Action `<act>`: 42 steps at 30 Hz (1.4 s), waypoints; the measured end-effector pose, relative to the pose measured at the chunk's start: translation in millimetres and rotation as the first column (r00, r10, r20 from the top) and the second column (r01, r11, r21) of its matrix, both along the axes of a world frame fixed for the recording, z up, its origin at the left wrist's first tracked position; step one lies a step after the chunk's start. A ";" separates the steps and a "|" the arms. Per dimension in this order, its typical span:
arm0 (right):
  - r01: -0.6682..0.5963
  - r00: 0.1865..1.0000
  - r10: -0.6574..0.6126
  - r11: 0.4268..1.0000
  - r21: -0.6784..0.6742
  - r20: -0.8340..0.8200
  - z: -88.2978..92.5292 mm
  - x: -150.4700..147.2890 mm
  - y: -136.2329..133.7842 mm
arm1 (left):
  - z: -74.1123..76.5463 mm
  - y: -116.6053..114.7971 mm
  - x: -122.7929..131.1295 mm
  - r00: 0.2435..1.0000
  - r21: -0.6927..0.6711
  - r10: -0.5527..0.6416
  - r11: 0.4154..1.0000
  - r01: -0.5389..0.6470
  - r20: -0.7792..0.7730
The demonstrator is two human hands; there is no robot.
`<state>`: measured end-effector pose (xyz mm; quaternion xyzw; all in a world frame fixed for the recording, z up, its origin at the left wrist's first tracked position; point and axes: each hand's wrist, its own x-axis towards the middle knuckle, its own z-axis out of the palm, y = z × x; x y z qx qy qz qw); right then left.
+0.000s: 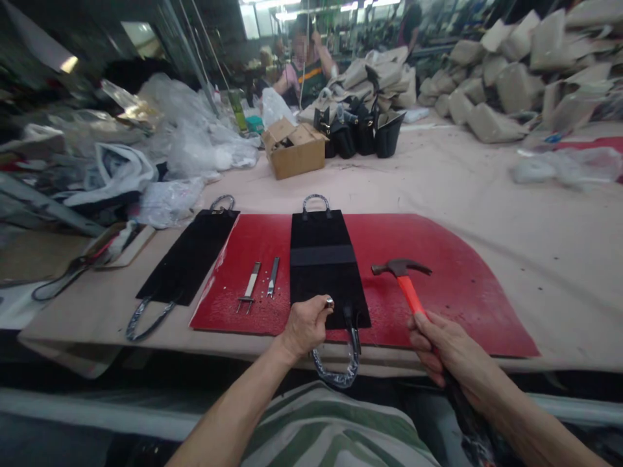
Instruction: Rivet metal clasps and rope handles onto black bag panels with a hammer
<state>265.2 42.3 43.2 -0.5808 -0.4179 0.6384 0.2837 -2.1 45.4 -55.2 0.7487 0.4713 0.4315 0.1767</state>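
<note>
My right hand [445,337] is wrapped round the orange handle of a claw hammer [409,279], its head raised to the right of a black bag panel [321,279]. My left hand [306,324] is closed in a pinch over the near end of that panel, on a small shiny metal piece [329,302] whose lower part is hidden. Plastic-wrapped carrying handles show at both ends of the panel, the near handle [338,373] hanging past the table edge. On the red board [418,233] to the left lie a pronged metal tool [250,288] and a smaller metal punch [274,277].
Another black panel with handles [189,256] lies left of the board. Farther back stand a cardboard box [296,155] and several black bags [360,133]. Clear plastic [195,123] is heaped at left, beige bag pieces [511,78] at right. A person [311,65] is across the table.
</note>
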 end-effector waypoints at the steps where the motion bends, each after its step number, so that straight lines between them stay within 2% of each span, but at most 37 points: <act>1: -0.030 0.996 0.020 0.992 0.120 0.085 9.3 -4.9 -2.7 | -0.2 0.0 0.0 1.000 0.001 0.003 1.000 -0.003 -0.004; 2: -0.084 0.981 0.032 0.959 0.270 0.193 17.6 -9.5 -5.2 | -0.5 -0.1 -0.1 1.000 0.002 0.008 1.000 -0.008 -0.008; 3: -0.160 0.952 0.028 0.895 0.415 0.306 24.1 -13.6 -7.4 | -0.7 -0.2 -0.2 1.000 0.003 0.011 1.000 -0.011 -0.011; 5: -0.345 0.864 -0.018 0.706 0.618 0.503 30.1 -20.0 -10.8 | -1.0 -0.7 -0.3 1.000 0.007 0.017 1.000 -0.017 -0.015; 7: -0.548 0.750 -0.021 0.540 0.638 0.662 28.7 -23.6 -12.4 | -1.2 -1.1 -0.1 1.000 0.013 0.022 1.000 -0.021 -0.020; 8: -0.631 0.688 -0.008 0.488 0.603 0.726 28.0 -24.5 -12.3 | -1.2 -1.3 0.0 0.999 0.013 0.024 1.000 -0.024 -0.023; 10: -0.733 0.593 0.009 0.419 0.535 0.805 32.5 -24.8 -11.0 | -1.3 -1.5 0.4 0.999 0.018 0.029 0.999 -0.029 -0.023; 11: -0.743 0.584 -0.001 0.402 0.536 0.812 38.6 -24.9 -10.2 | -1.3 -1.5 0.5 0.999 0.023 0.030 0.999 -0.029 -0.019; 14: -0.607 0.695 -0.146 0.407 0.682 0.705 61.2 -26.5 -10.5 | -1.4 -1.1 0.2 1.000 0.032 0.019 0.999 -0.019 -0.008; 16: -0.510 0.716 -0.276 0.421 0.750 0.642 64.6 -27.9 -13.3 | -1.7 -1.1 -0.4 1.000 0.026 0.012 1.000 -0.011 -0.008; 17: -0.538 0.694 -0.276 0.414 0.734 0.665 60.2 -28.1 -15.1 | -2.0 -1.1 -0.7 1.000 0.020 0.010 1.000 -0.010 -0.011; 18: -0.596 0.675 -0.254 0.366 0.715 0.693 52.6 -27.7 -16.8 | -2.2 -1.3 -0.9 1.000 0.017 0.011 1.000 -0.011 -0.016; 19: -0.693 0.608 -0.162 0.371 0.619 0.778 43.1 -26.8 -18.0 | -2.5 -1.6 -1.0 1.000 0.011 0.015 1.000 -0.015 -0.023; 22: -0.815 0.423 0.025 0.448 0.368 0.906 18.9 -22.0 -18.4 | -3.1 -2.3 -0.8 0.999 -0.005 0.030 1.000 -0.030 -0.028; 24: -0.816 0.398 0.063 0.481 0.322 0.915 14.4 -19.9 -16.5 | -3.2 -2.3 -0.3 0.999 -0.008 0.032 0.999 -0.032 -0.017; 27: -0.769 0.475 0.066 0.515 0.378 0.877 19.0 -20.6 -11.9 | -2.5 -1.8 0.1 1.000 0.009 0.023 1.000 -0.023 -0.005; 30: -0.658 0.600 0.100 0.626 0.419 0.794 18.8 -21.1 -3.2 | -0.1 -1.6 0.1 1.000 -0.003 0.014 1.000 -0.014 -0.003; 34: -0.541 0.697 0.178 0.767 0.347 0.694 -3.3 -12.9 14.9 | 4.1 -2.1 0.5 1.000 -0.041 0.017 0.999 -0.016 0.026; 36: -0.495 0.697 0.209 0.832 0.250 0.685 -18.9 -6.3 22.9 | 5.0 -2.4 0.8 0.999 -0.043 0.025 0.999 -0.023 0.044; 37: -0.476 0.668 0.202 0.856 0.203 0.716 -26.0 -3.5 25.8 | 5.0 -2.5 0.7 0.998 -0.043 0.028 0.999 -0.026 0.048; 39: -0.480 0.522 0.115 0.859 0.179 0.845 -36.9 -0.7 28.8 | 4.6 -2.9 0.4 0.999 -0.049 0.029 0.998 -0.027 0.046; 41: -0.556 0.362 -0.054 0.789 0.263 0.931 -43.0 -4.2 28.2 | 4.1 -3.5 0.0 0.999 -0.057 0.027 0.998 -0.025 0.038; 42: -0.599 0.340 -0.140 0.730 0.329 0.930 -45.1 -8.7 26.9 | 4.1 -3.9 -0.1 0.999 -0.060 0.026 0.998 -0.024 0.036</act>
